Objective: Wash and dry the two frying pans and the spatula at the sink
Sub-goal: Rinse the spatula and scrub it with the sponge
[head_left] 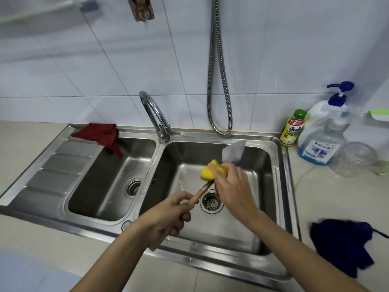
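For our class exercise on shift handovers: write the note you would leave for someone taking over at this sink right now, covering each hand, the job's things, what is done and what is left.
Left hand: grips the spatula by its wooden handle, over the right basin.
Right hand: holds the yellow sponge wrapped round the spatula's shaft, scrubbing; the blade is blurred.
Frying pans: neither is in view.
Cloths: red cloth on the left basin's rim, blue cloth on the counter at right.
Tap: no water seen running.
Done: spatula being scrubbed.
Left: rinse and dry the spatula; the state of the pans cannot be told.
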`<act>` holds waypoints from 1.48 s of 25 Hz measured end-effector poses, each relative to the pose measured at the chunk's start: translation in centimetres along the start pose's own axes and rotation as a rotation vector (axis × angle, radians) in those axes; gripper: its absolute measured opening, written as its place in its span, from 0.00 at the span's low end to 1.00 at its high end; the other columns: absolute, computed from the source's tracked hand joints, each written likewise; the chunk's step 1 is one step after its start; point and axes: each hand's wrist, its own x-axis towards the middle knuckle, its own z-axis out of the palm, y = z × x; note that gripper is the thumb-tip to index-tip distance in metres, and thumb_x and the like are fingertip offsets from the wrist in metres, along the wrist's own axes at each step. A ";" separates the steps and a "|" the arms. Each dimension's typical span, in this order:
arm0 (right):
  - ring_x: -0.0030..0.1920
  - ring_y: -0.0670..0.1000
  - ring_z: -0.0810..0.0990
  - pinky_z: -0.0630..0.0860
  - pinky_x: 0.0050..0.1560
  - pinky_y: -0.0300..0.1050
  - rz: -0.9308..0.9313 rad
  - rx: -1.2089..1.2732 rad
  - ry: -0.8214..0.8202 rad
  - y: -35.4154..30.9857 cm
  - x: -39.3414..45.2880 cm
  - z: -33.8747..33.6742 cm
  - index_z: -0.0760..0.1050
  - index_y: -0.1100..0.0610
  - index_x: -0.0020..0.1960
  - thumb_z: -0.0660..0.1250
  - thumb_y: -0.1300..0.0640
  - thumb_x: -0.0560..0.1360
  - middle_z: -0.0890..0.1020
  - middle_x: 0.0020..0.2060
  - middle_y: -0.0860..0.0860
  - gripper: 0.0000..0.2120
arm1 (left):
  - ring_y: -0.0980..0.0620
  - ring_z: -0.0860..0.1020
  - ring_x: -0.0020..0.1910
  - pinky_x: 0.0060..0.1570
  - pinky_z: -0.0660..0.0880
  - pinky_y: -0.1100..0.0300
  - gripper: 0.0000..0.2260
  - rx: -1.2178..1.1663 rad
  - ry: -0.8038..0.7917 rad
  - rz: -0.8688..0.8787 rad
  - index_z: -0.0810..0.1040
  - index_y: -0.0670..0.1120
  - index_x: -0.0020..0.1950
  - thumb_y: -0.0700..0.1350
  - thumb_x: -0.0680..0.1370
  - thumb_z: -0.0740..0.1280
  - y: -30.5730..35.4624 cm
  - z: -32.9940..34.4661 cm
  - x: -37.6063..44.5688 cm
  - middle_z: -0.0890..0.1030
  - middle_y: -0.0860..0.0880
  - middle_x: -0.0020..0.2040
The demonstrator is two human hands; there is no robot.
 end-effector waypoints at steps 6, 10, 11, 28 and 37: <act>0.49 0.56 0.72 0.69 0.46 0.51 0.273 -0.004 0.186 3.7 3.1 -1.3 0.70 0.52 0.68 0.55 0.56 0.77 0.75 0.52 0.56 0.20 | 0.58 0.64 0.19 0.15 0.60 0.70 0.11 -0.355 -0.237 -0.058 0.77 0.44 0.58 0.48 0.81 0.61 0.5 0.8 -0.2 0.71 0.48 0.31; 0.50 0.58 0.73 0.70 0.53 0.55 0.586 0.352 0.344 2.8 4.8 -1.9 0.73 0.60 0.62 0.48 0.50 0.78 0.76 0.50 0.58 0.23 | 0.57 0.63 0.19 0.16 0.60 0.69 0.14 -0.308 -0.296 -0.055 0.77 0.43 0.61 0.48 0.82 0.57 0.5 0.4 -0.4 0.67 0.48 0.31; 0.51 0.60 0.73 0.70 0.54 0.56 0.694 0.489 0.384 2.9 5.7 -2.0 0.74 0.62 0.61 0.48 0.49 0.78 0.76 0.51 0.60 0.24 | 0.57 0.63 0.19 0.16 0.59 0.69 0.15 -0.302 -0.300 -0.062 0.77 0.42 0.61 0.48 0.82 0.56 0.3 0.5 -0.4 0.67 0.48 0.31; 0.52 0.63 0.75 0.73 0.54 0.55 0.690 0.298 -0.197 8.3 5.2 -0.1 0.75 0.55 0.58 0.50 0.47 0.77 0.78 0.51 0.63 0.20 | 0.58 0.58 0.18 0.17 0.56 0.70 0.16 -0.079 -0.261 -0.055 0.74 0.42 0.59 0.53 0.82 0.57 -0.9 -0.1 -1.8 0.63 0.50 0.28; 0.45 0.53 0.74 0.71 0.43 0.49 -0.027 -0.014 -0.130 1.8 0.8 -0.1 0.77 0.49 0.58 0.58 0.51 0.74 0.77 0.47 0.52 0.15 | 0.57 0.62 0.20 0.19 0.59 0.65 0.11 0.229 -0.011 0.022 0.76 0.46 0.55 0.52 0.82 0.59 -1.5 0.7 -0.4 0.68 0.50 0.28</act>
